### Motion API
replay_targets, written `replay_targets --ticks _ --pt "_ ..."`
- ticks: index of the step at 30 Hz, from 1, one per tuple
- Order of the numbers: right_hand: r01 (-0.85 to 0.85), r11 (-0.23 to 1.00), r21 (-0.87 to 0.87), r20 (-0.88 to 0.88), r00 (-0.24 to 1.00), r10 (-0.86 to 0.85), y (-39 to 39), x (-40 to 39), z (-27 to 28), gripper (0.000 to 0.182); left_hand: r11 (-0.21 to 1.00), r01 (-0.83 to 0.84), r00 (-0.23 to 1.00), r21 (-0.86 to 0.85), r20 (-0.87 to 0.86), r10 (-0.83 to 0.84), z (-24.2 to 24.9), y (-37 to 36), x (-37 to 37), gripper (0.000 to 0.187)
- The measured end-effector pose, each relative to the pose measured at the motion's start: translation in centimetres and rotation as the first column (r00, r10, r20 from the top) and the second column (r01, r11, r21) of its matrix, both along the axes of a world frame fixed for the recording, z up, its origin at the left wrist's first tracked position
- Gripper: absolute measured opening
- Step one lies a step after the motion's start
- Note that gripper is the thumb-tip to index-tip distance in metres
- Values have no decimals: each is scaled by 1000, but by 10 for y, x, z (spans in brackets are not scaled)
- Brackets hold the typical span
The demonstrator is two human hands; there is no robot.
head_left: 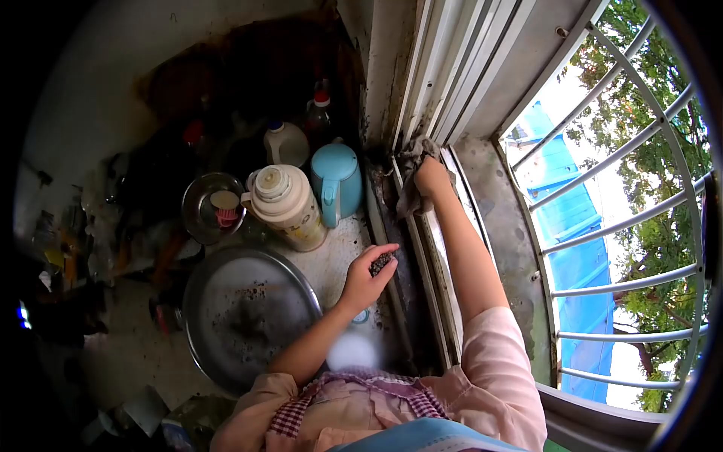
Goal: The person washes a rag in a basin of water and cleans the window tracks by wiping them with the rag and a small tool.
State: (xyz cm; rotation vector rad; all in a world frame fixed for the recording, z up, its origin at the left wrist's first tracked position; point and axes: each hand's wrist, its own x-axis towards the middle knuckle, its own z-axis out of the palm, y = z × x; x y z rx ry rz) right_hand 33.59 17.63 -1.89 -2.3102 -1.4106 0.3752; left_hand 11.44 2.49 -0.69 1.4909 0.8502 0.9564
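Grey rag (pixel 409 182) — thermos (pixel 290 207) (print blurred)

Along the bottom of the frame, the person wears a pale peach-pink shirt (pixel 478 403) of soft, matte cloth, creased across the chest. Its sleeves are short and loose: the right sleeve (pixel 497 339), right of bottom centre, is wide and gathers into soft folds, while the left sleeve (pixel 260 392), at lower left of centre, looks duskier in the shade. Both forearms and hands are bare. At bottom centre, a mauve-purple patterned band (pixel 365 377) curves round the neckline, flanked by two small panels in dark purple-and-white check, a left panel (pixel 288 418) and a right panel (pixel 428 404). A light-blue piece (pixel 422 438) with a stitched-looking, paler edge crosses the bottom edge.
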Motion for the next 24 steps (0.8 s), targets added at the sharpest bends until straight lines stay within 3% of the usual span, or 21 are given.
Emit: replay_targets --ticks 1,2,5,6,9,11,13,14,17,19,20,21,24 --pt "-6 996 -87 -55 998 1 7 4 -11 25 1000 17 1000 8 13 -17 1 -4 -3 25" --pt "-56 990 -130 73 995 66 10 6 -10 24 999 1 1000 36 1 -1 5 -7 -7 24" --pt "-324 760 -563 -171 946 277 22 21 20 22 996 3 999 -86 37 0 11 -13 -27 25" --pt "-327 783 -530 -225 944 242 19 19 21 22 1000 -23 999 -17 26 23 13 -13 -35 25" --pt "-186 871 -455 -201 974 103 22 10 21 18 987 -58 997 -151 39 65 15 -17 -53 25" --pt "-226 891 -393 -71 974 215 34 11 13 17 995 -84 996 -58 21 86 7 -15 -58 24" --pt "-111 945 -307 -251 967 32 29 14 16 17 994 -102 994 45 43 100 2 -18 -63 24" --pt "-171 897 -408 -127 983 130 23 14 28 18 995 -101 994 26 33 100 2 -21 -68 24" --pt "-200 967 -160 265 935 237 12 10 47 21 993 -120 993 -19 21 120 3 -23 -82 24" --pt "-172 975 -143 277 938 207 5 16 80 23 990 -132 991 -55 25 133 4 -23 -88 24" --pt "-103 994 -44 276 955 111 0 14 99 24 988 -134 990 -72 44 137 8 -24 -90 24" --pt "-183 983 -8 329 928 175 7 31 100 25 990 -129 990 -59 57 132 11 -24 -90 24" --pt "-134 981 142 265 960 93 -10 10 152 27 992 -124 990 -27 61 126 13 -28 -98 23"
